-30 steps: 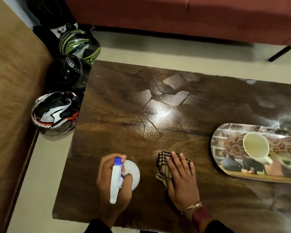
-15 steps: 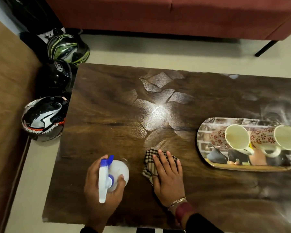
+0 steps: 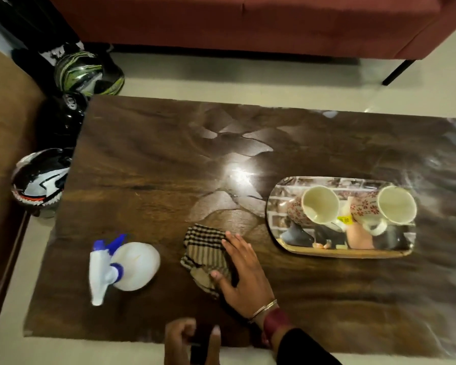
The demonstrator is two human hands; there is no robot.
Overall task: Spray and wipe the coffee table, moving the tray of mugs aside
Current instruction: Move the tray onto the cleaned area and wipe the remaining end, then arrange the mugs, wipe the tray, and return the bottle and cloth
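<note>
A dark wooden coffee table (image 3: 148, 164) fills the view. The white spray bottle (image 3: 128, 267) with a blue trigger stands alone near the table's front left. My right hand (image 3: 244, 272) lies flat on a checked brown cloth (image 3: 206, 251) in the front middle. My left hand (image 3: 188, 341) hovers at the table's front edge, fingers loosely curled, holding nothing. At the right, a printed oval tray (image 3: 337, 252) carries two floral mugs (image 3: 313, 208) (image 3: 390, 206) standing upright.
Three motorcycle helmets (image 3: 88, 73) (image 3: 63, 117) (image 3: 37, 180) lie on the floor off the table's left edge. A red sofa (image 3: 248, 22) runs along the far side, with its black leg (image 3: 398, 72) at the right. A brown surface (image 3: 3, 154) borders the left.
My left hand let go of the spray bottle, which now stands free, and pulled back to the front edge. The right hand and cloth slid slightly right.
</note>
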